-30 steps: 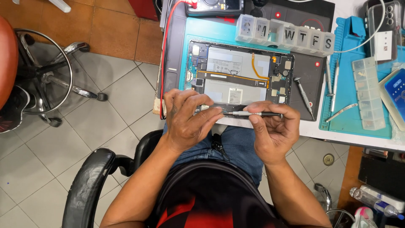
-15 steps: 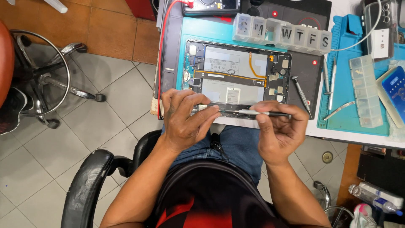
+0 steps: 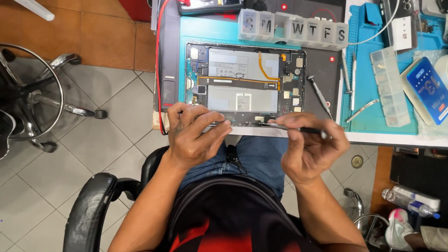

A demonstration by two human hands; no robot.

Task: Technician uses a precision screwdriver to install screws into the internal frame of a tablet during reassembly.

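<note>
An opened tablet (image 3: 245, 81) lies on the workbench with its back cover off, showing two grey battery cells, orange flex cables and small boards. My left hand (image 3: 193, 135) rests on the tablet's near edge, fingers curled and pressing the frame. My right hand (image 3: 305, 149) grips a thin black-handled tool (image 3: 294, 128) held level, its tip at the tablet's near edge close to my left fingertips.
A row of clear lidded compartments (image 3: 291, 28) stands behind the tablet. A blue mat (image 3: 368, 79) at the right holds tweezers (image 3: 361, 110), a screwdriver (image 3: 319, 95) and a clear parts box (image 3: 389, 86). A red cable (image 3: 157, 70) runs down the bench's left edge. A chair base (image 3: 37, 93) stands at left.
My right hand with the tool has shifted slightly right along the tablet's near edge. My left hand stays on the frame.
</note>
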